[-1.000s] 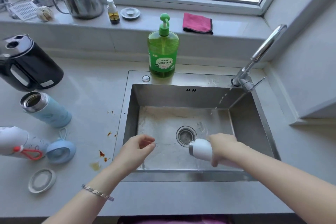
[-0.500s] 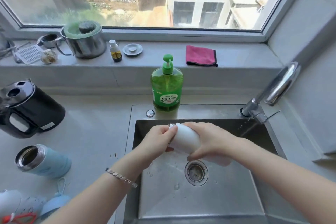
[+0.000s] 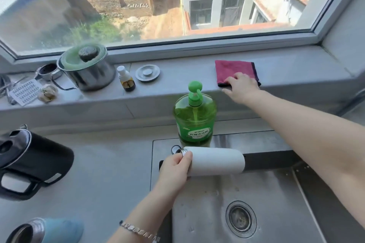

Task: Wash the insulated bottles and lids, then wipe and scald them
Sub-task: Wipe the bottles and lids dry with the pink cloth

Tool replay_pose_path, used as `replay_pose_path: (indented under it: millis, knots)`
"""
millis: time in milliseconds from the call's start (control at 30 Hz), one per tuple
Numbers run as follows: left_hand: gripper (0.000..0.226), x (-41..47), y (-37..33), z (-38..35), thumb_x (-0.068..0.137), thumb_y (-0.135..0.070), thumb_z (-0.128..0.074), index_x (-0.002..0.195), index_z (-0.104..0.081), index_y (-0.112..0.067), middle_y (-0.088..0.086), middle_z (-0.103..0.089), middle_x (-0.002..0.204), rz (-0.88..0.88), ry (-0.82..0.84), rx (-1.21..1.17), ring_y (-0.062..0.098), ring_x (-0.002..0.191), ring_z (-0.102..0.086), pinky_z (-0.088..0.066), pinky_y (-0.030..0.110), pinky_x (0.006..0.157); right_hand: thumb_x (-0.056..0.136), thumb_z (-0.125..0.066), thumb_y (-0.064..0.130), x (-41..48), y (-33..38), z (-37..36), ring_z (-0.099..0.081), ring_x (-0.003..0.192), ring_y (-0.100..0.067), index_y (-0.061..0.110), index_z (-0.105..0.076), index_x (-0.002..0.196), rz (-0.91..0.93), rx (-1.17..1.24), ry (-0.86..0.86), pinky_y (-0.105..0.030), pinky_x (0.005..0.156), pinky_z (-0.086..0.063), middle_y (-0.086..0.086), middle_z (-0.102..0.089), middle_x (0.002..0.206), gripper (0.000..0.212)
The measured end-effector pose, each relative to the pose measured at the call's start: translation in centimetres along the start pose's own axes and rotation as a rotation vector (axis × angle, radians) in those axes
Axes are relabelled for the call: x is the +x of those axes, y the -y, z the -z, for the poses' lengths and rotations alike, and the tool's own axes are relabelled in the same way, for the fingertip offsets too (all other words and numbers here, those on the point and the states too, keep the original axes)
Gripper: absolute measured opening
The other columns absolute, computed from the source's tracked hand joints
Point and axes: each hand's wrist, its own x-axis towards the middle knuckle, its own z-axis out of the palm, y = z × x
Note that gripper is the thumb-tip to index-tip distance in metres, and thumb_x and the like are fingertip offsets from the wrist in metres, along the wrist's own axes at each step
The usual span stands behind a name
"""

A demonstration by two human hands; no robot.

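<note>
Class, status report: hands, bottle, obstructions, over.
Left hand grips white bottle, horizontal over sink. Right hand touches pink cloth on sill. Soap bottle between, not blocking.

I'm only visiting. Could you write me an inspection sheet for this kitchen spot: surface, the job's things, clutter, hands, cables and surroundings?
Surface: grey counter with a wet steel sink.
Job's things: white bottle held sideways over the sink's back edge; blue bottle lidless on the counter; pink cloth on the sill.
Clutter: soap behind the sink; kettle on the counter; pot, small bottle and metal plug on the sill.
Hands: left hand grips the white bottle near its mouth; right hand rests on the cloth's near edge.
Cables: nothing seen.
Surroundings: window looking out on buildings.
</note>
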Motion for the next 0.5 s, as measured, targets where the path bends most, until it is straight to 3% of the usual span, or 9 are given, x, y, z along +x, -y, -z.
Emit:
replay_pose_path:
  millis: [100, 167, 300, 400, 433, 500]
  knots:
    - [0.029, -0.3, -0.2, 0.4, 0.098, -0.022, -0.045, 0.089, -0.066, -0.004, 0.006, -0.06, 0.086, 0.003, -0.016, -0.088, 0.016, 0.083, -0.056, -0.052, 0.038, 0.085, 0.093, -0.051, 0.02, 0.5, -0.1, -0.2, -0.042, 0.116, -0.032, 0.009, -0.051, 0.122, -0.004, -0.12, -0.087, -0.04, 0.095, -0.035, -0.014, -0.046, 0.124, 0.031]
    - [0.027, -0.8, -0.2, 0.5, 0.098, -0.021, -0.045, 0.088, -0.066, -0.007, 0.005, -0.061, 0.084, 0.007, -0.026, -0.127, 0.015, 0.082, -0.056, -0.051, 0.038, 0.086, 0.092, -0.05, 0.018, 0.0, -0.3, -0.1, -0.043, 0.113, -0.032, 0.003, -0.052, 0.117, -0.012, -0.077, -0.115, -0.038, 0.091, -0.035, -0.016, -0.048, 0.121, 0.029]
    - [0.029, -2.8, 0.4, 0.9, 0.097, -0.02, -0.046, 0.077, -0.066, -0.012, 0.003, -0.062, 0.078, 0.022, -0.041, -0.204, 0.013, 0.077, -0.056, -0.052, 0.033, 0.08, 0.095, -0.041, 0.02, -5.5, 0.1, 1.7, -0.046, 0.105, -0.032, -0.003, -0.048, 0.11, -0.219, 0.601, -0.334, -0.032, 0.076, -0.032, -0.019, -0.051, 0.111, 0.028]
    - [0.029, -5.1, 1.7, 1.1, 0.097, -0.022, -0.047, 0.08, -0.067, -0.011, 0.003, -0.066, 0.08, 0.019, -0.033, -0.245, 0.014, 0.079, -0.059, -0.052, 0.03, 0.078, 0.096, -0.034, 0.017, -13.3, 0.4, 2.7, -0.049, 0.081, -0.023, 0.006, -0.048, 0.101, -0.274, 1.098, -0.406, -0.017, 0.061, -0.035, -0.002, -0.051, 0.082, 0.018]
    - [0.028, -5.9, 2.2, 1.2, 0.097, -0.022, -0.048, 0.08, -0.068, -0.01, 0.002, -0.067, 0.079, 0.022, -0.032, -0.26, 0.013, 0.078, -0.06, -0.053, 0.03, 0.078, 0.093, -0.036, 0.022, -16.1, 0.3, 2.7, -0.048, 0.078, -0.018, 0.012, -0.049, 0.096, -0.273, 1.232, -0.436, -0.014, 0.067, -0.037, 0.002, -0.05, 0.078, 0.017]
    - [0.028, -7.7, 3.4, 1.3, 0.096, -0.022, -0.048, 0.082, -0.069, -0.009, 0.002, -0.068, 0.078, 0.025, -0.024, -0.275, 0.014, 0.078, -0.062, -0.052, 0.029, 0.077, 0.078, -0.041, 0.031, -21.9, -0.1, 3.0, -0.049, 0.086, -0.018, 0.019, -0.053, 0.086, -0.292, 1.464, -0.472, -0.031, 0.084, -0.04, -0.002, -0.053, 0.083, 0.018]
